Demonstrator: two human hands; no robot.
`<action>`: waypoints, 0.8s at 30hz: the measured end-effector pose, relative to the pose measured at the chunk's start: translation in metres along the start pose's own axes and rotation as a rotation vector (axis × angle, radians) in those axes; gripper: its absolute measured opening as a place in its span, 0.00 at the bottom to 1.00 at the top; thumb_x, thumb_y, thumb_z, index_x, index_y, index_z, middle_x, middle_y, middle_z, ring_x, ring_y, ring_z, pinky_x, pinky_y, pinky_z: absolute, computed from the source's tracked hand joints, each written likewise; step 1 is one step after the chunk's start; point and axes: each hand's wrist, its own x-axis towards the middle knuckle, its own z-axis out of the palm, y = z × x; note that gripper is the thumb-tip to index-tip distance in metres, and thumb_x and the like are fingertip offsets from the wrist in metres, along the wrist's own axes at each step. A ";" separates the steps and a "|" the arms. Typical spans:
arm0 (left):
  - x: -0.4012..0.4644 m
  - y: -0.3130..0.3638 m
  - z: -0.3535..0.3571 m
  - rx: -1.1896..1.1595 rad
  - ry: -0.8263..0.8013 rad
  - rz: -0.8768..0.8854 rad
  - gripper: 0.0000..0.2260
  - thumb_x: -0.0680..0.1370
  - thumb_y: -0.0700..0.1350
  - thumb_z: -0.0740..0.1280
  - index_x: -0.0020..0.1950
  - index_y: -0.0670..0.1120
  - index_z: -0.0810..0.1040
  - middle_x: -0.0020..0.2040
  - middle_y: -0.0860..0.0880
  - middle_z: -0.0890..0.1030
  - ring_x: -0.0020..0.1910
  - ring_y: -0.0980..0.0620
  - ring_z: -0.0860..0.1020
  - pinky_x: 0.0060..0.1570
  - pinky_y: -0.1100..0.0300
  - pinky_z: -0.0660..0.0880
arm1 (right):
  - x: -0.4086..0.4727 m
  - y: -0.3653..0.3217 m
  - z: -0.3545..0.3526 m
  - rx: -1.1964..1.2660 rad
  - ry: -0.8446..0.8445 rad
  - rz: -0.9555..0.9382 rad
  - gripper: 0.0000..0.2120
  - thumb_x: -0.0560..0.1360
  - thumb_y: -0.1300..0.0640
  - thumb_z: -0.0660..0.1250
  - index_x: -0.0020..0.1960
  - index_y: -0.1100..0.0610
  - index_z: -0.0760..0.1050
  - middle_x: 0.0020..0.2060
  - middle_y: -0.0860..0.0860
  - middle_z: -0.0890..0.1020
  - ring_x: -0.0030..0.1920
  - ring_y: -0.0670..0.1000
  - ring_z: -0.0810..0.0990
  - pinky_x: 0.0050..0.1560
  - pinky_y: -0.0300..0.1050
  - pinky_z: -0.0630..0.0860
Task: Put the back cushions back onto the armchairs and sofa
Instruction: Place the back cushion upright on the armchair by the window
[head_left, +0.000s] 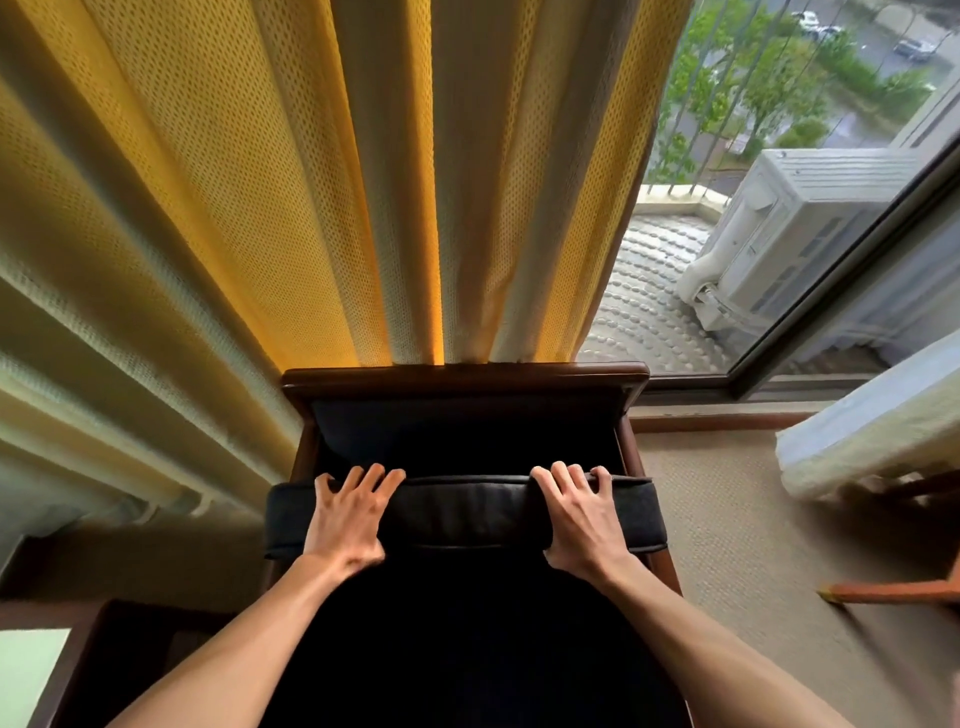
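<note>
Head view looks down at one armchair (462, 384) with a dark wooden frame. It stands with its back against one yellow curtain (260, 208). One dark back cushion (462, 512) is held up over the seat, in front of the chair's back. Its top edge faces up and it reaches across from one side of the chair to the other.

Two hands hold that cushion. One left hand (348, 519) sits on the top edge near the left end. One right hand (582, 519) sits on the top edge near the right end. On each hand the fingers are spread a little and bent over the far side of the top edge, so the tips curl down behind it. The thumbs are on the near side. Two bare arms reach in from the bottom.

To the right of the curtain is one window (779, 208). Outside it sits one white air unit (795, 228) on a bumpy floor. At the right edge is part of one more chair with a pale cover (872, 415) and lighter wood legs. One tan carpet (727, 519) covers the floor. At the bottom left is one corner of a dark table (104, 665).
</note>
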 end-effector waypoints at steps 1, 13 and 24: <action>0.002 -0.001 -0.001 -0.005 -0.013 -0.002 0.45 0.53 0.48 0.78 0.70 0.51 0.70 0.59 0.50 0.76 0.56 0.46 0.76 0.53 0.40 0.71 | 0.001 0.001 0.001 0.003 0.002 -0.006 0.44 0.52 0.44 0.74 0.66 0.51 0.66 0.55 0.50 0.73 0.55 0.55 0.74 0.61 0.58 0.64; 0.054 -0.022 -0.010 -0.116 -0.044 -0.011 0.55 0.63 0.58 0.78 0.79 0.54 0.44 0.77 0.48 0.57 0.78 0.45 0.54 0.74 0.36 0.48 | 0.044 0.030 0.005 -0.001 0.012 0.062 0.56 0.58 0.39 0.74 0.79 0.49 0.52 0.72 0.58 0.66 0.76 0.59 0.59 0.73 0.71 0.51; 0.086 -0.035 -0.010 -0.156 -0.073 -0.014 0.56 0.66 0.60 0.76 0.79 0.54 0.38 0.81 0.49 0.48 0.79 0.46 0.46 0.74 0.35 0.47 | 0.090 0.041 0.001 0.031 -0.088 0.079 0.53 0.67 0.38 0.71 0.79 0.45 0.39 0.79 0.54 0.51 0.79 0.55 0.43 0.73 0.69 0.40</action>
